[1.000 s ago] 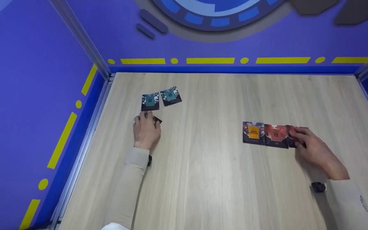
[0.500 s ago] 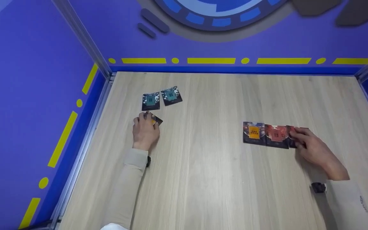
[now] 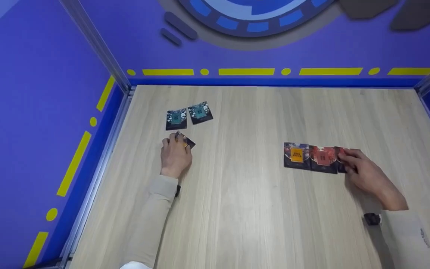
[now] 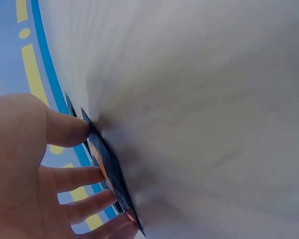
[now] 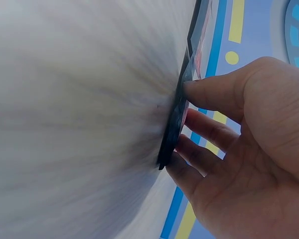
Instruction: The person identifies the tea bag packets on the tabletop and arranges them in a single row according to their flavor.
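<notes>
My left hand (image 3: 175,157) lies over a dark picture card with an orange centre (image 3: 189,142) on the left of the table. In the left wrist view, thumb and fingers spread along that card (image 4: 112,172) grip it; much is covered. Just beyond it lie two teal picture cards (image 3: 176,118), slightly apart and turned differently. My right hand (image 3: 373,181) holds the right end card (image 3: 341,169) of a row, thumb and fingertips on it in the right wrist view (image 5: 178,122). Left of it, touching or nearly so, lie a red card (image 3: 323,158) and an orange-centred card (image 3: 296,155).
The cards lie flat on a pale wood-grain table (image 3: 245,209). Blue panels with yellow marks rise at its back (image 3: 237,52) and left side (image 3: 24,130). Metal framing (image 3: 99,164) runs along the left edge.
My left hand has slid a little to the right with the orange-centred card under its fingers, and more of that card shows. My right hand and the other cards have stayed put.
</notes>
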`<state>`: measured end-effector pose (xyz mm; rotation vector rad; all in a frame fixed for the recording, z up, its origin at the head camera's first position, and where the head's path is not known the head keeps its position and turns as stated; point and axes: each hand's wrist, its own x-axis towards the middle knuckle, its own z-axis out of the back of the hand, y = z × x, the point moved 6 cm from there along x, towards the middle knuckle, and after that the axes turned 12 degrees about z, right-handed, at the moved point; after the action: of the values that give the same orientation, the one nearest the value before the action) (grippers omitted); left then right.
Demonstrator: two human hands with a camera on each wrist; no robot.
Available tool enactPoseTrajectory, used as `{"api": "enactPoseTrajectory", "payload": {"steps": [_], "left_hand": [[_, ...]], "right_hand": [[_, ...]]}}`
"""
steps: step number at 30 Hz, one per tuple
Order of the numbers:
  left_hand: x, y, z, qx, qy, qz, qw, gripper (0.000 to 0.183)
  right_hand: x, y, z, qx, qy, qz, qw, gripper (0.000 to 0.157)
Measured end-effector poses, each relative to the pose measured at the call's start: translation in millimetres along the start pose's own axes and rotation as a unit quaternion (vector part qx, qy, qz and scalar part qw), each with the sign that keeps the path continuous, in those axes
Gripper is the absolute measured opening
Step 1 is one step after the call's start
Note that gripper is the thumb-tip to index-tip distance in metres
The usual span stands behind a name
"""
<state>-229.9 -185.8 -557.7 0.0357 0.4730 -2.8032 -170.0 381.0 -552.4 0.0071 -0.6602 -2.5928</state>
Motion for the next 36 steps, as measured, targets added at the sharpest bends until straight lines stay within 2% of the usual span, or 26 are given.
{"api": "enactPoseTrajectory", "payload": {"steps": [6,18,23,31,36], "left_hand": [[-3.6,-11.9,-4.2,0.009,0.017,-0.011,0.9997,0.051],[-13.2,-44.6,-17.0,0.035,0.038,-0.076,0.9958,0.05],[-17.8,-58.9,-19.9,0.048,0.039,-0.105,0.9926,0.049],[-26.5,-82.8,-27.1,0.067,0.031,-0.154,0.9853,0.048],[-31.6,-97.3,-33.4,0.079,0.033,-0.173,0.9812,0.049]], "right_hand": [[0.0,0.5,0.6,0.0,0.004,-0.004,1.0,0.047],[-0.6,1.0,2.2,0.01,0.004,-0.007,1.0,0.047],[0.8,1.2,1.7,-0.002,0.003,0.002,1.0,0.047],[2.1,-0.3,0.5,-0.006,0.006,-0.012,1.0,0.047],[1.0,0.3,0.1,-0.004,0.008,-0.015,1.0,0.048]]}}
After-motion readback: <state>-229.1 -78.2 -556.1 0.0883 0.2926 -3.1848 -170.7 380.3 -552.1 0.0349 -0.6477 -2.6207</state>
